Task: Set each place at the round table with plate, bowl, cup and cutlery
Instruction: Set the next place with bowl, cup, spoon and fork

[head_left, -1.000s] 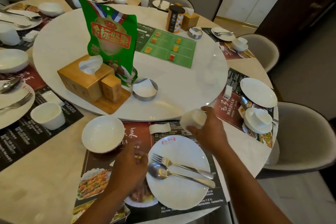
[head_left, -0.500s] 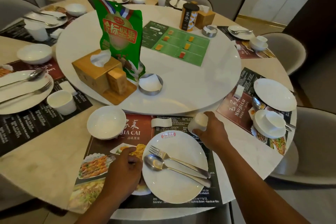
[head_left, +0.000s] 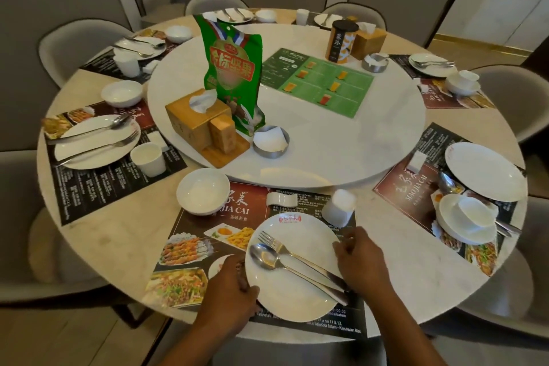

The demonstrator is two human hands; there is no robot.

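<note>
Head view. The near seat looks approx complete. White round plate [head_left: 285, 301] sits on the dark printed placemat [head_left: 205, 218] by the edge of the pale marble tabletop [head_left: 118, 241], w/ a steel fork [head_left: 285, 248] & steel spoon [head_left: 264, 255] lying across it, handles twd the right.

Left hand [head_left: 228, 291] grips the plate's left rim, fingers curled at the edge. Right hand [head_left: 361, 261] is at the right rim just above the cutlery handles, fingers curled down onto it. It reads as a pinch on the rim.

Small white cup [head_left: 338, 206] stands on the mat just beyond the plate, upper right, apart from both hands. White round bowl [head_left: 203, 190] is at the mat's upper-left corner, w/ a small white rest [head_left: 281, 198] btwn bowl & cup.

Step in hand, as I judge it, is squaring the plate on the mat. That'd be the last tweak here, since plate, bowl, cup & cutlery are all down.

Next move prob calls for letting go w/o jogging fork & spoon. Then on to the seat at right, where a second white plate [head_left: 484, 171] lies bare & a stacked white bowl [head_left: 454, 227] has a cup nested in it. That lot needs unstacking & spreading out.

Hidden/unclear:
- Fingertips under the rim aren't visible, so can't tell how far either hand wraps.
- Fork handle end runs under the right hand.
- Right seat's cutlery is mostly tucked under the crockery.
- Far seats are too small & soft to check item by item.
</note>
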